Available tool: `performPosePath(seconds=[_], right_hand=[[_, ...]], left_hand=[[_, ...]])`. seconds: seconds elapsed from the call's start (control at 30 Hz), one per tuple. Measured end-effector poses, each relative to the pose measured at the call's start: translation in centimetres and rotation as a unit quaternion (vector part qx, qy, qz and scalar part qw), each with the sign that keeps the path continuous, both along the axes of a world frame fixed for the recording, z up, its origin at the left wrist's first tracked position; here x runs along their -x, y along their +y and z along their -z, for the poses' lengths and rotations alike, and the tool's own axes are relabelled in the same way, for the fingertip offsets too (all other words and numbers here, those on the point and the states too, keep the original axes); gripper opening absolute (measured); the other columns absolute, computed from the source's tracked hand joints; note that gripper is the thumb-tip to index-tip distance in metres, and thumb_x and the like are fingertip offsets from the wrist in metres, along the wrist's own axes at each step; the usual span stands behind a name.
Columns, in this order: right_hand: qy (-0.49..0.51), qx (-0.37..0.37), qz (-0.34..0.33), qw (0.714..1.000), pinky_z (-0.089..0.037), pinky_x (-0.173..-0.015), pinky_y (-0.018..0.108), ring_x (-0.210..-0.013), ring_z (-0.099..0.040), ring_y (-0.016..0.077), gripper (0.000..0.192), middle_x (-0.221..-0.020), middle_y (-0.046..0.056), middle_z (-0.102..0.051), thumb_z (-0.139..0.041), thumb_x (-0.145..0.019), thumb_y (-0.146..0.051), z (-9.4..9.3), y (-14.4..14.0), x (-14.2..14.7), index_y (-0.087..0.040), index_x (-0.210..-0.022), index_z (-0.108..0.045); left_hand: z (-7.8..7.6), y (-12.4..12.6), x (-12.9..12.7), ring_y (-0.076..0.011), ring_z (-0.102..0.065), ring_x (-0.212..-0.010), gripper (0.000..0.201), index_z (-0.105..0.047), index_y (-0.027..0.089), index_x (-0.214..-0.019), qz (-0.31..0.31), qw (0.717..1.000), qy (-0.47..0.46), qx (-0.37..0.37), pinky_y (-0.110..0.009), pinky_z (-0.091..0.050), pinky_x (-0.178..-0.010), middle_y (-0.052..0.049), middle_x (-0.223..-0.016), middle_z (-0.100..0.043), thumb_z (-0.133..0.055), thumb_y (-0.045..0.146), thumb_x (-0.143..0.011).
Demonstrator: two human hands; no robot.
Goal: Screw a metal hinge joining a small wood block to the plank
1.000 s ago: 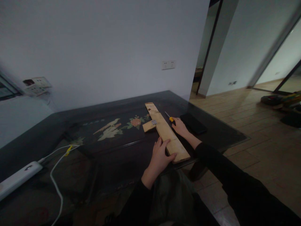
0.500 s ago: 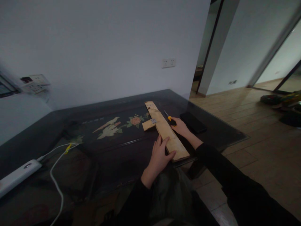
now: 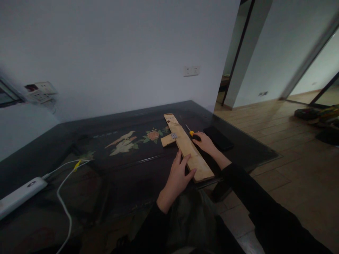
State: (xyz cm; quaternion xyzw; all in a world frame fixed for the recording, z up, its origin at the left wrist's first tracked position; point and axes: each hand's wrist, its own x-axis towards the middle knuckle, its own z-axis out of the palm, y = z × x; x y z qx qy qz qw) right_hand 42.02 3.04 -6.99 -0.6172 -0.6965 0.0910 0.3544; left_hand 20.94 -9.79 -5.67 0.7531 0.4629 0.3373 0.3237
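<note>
A long, pale, rough-grained wooden plank [image 3: 188, 148] lies flat on the dark glossy tabletop [image 3: 132, 165], running away from the person. A short wooden offcut [image 3: 167, 140] juts from its left edge, joined there by a small silvery metal bracket [image 3: 173, 135]. The left hand [image 3: 180, 173] rests open, fingers spread, pressing the plank's near end. The right hand [image 3: 206, 142] is curled around the black grip of a yellow-collared screwdriver [image 3: 191, 132], its thin steel shaft lying just beside the plank. A flat black phone [image 3: 218, 138] lies right of it. A white power strip [image 3: 18, 195] with white cable sits far left.
</note>
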Motion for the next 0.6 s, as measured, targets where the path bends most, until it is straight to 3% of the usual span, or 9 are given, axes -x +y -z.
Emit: performPosePath(seconds=[0.1,0.17,0.23,0.3,0.37,0.47,0.6], right_hand=[[0.048,-0.052,0.013,0.997,-0.042,-0.112,0.049,-0.132,-0.055,0.0296,0.033,-0.128,0.019,-0.067,-0.06,-0.086,-0.023,-2.0,-1.8,0.3,-0.012,-0.116,-0.071],[0.098,-0.105,-0.011,0.99,-0.043,-0.112,0.05,-0.13,-0.057,0.0279,0.032,-0.131,0.016,-0.066,-0.06,-0.088,-0.027,-4.1,-4.1,1.4,-0.017,-0.116,-0.071],[0.155,-0.13,-0.077,0.976,-0.044,-0.111,0.048,-0.129,-0.058,0.0248,0.033,-0.137,0.012,-0.064,-0.058,-0.092,-0.033,-6.7,-6.9,3.7,-0.022,-0.121,-0.069],[0.22,-0.137,-0.158,0.953,-0.043,-0.112,0.046,-0.128,-0.059,0.022,0.033,-0.136,0.009,-0.065,-0.058,-0.093,-0.035,-9.0,-9.2,7.1,-0.025,-0.123,-0.067],[0.273,-0.113,-0.252,0.921,-0.043,-0.112,0.043,-0.127,-0.059,0.0197,0.034,-0.133,0.006,-0.067,-0.057,-0.094,-0.034,-10.6,-10.2,11.4,-0.027,-0.126,-0.065],[0.35,-0.099,-0.3,0.882,-0.044,-0.111,0.04,-0.128,-0.058,0.0181,0.036,-0.136,0.005,-0.064,-0.058,-0.092,-0.033,-10.6,-8.7,18.1,-0.028,-0.128,-0.063],[0.39,-0.083,-0.198,0.896,-0.039,-0.114,0.04,-0.128,-0.055,0.0199,0.038,-0.135,0.009,-0.064,-0.061,-0.089,-0.033,-6.7,-3.9,24.7,-0.025,-0.126,-0.064]], left_hand=[[-1.3,0.0,1.4,-0.0293,-0.044,-0.144,0.047,-0.064,0.017,-0.132,-0.004,0.998,-0.054,-0.029,-0.048,-0.035,-0.12,-0.016,-0.154,-0.047,-0.064,0.017,-0.086],[-2.8,0.1,2.7,-0.0258,-0.063,-0.125,0.035,-0.071,0.02,-0.121,-0.016,0.993,-0.114,-0.032,-0.044,-0.048,-0.111,-0.012,-0.132,-0.068,-0.059,0.016,-0.088],[-4.7,0.6,4.2,-0.0237,-0.076,-0.095,0.024,-0.074,0.019,-0.108,-0.034,0.982,-0.188,-0.006,-0.039,-0.061,-0.089,-0.01,-0.108,-0.078,-0.059,0.023,-0.09],[-6.4,1.7,5.8,-0.0217,-0.076,-0.076,0.018,-0.076,0.017,-0.097,-0.075,0.966,-0.249,-0.008,-0.032,-0.061,-0.069,-0.009,-0.094,-0.079,-0.068,0.029,-0.085],[-7.5,3.3,7.3,-0.0185,-0.072,-0.064,0.016,-0.075,0.016,-0.084,-0.112,0.946,-0.301,-0.032,-0.028,-0.058,-0.062,-0.007,-0.078,-0.077,-0.077,0.029,-0.075],[-7.0,6.6,9.0,-0.0154,-0.069,-0.067,0.018,-0.071,0.016,-0.08,-0.174,0.894,-0.408,-0.066,-0.025,-0.056,-0.067,-0.003,-0.073,-0.073,-0.081,0.026,-0.07],[-3.5,10.1,9.7,-0.0158,-0.07,-0.087,0.017,-0.068,0.017,-0.095,-0.176,0.82,-0.544,0.03,-0.028,-0.056,-0.085,-0.005,-0.091,-0.073,-0.069,0.027,-0.081]])
